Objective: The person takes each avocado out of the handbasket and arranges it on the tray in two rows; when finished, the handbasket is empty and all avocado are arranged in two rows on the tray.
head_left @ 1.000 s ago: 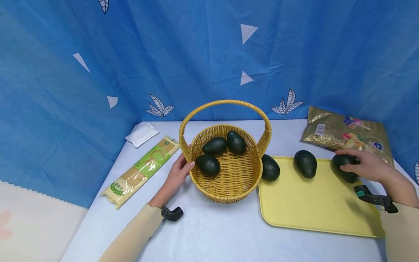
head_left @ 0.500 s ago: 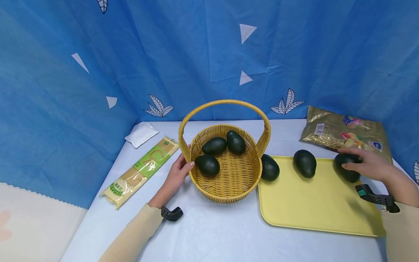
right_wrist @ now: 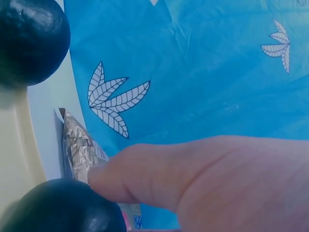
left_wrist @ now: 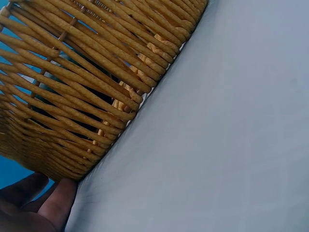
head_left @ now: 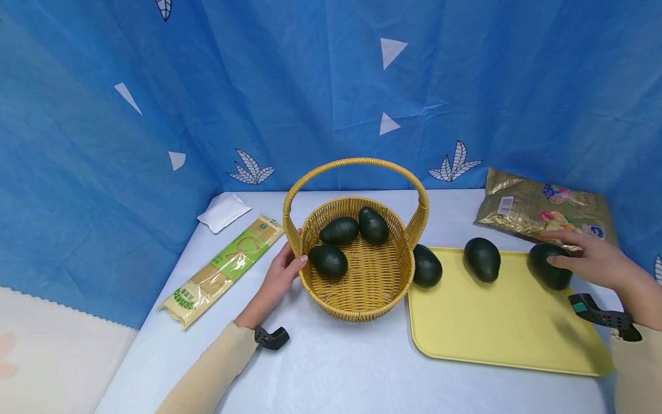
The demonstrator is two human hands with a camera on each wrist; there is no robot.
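A yellow woven basket (head_left: 357, 315) with a tall handle stands mid-table and holds 3 dark green avocados, among them one avocado (head_left: 328, 261) near its left rim. My left hand (head_left: 281, 273) touches the basket's left side; its extended fingers (left_wrist: 55, 205) lie against the outer wall low down in the left wrist view. At right, my right hand (head_left: 595, 261) is over the right edge of an avocado (head_left: 548, 267) at the far right of a yellow tray (head_left: 496, 328). The thumb (right_wrist: 116, 179) overlaps that avocado's top in the right wrist view, fingers loosely extended.
Two more avocados sit along the tray's back edge, one avocado (head_left: 482, 260) in the middle and one avocado (head_left: 427, 266) beside the basket. Behind the tray lies a gold bag (head_left: 532, 204). Left of the basket are a long noodle packet (head_left: 222, 270) and a small white packet (head_left: 224, 213).
My right hand has shifted a little to the right over the rightmost avocado, which has moved slightly the same way. My left hand and the basket have stayed in place.
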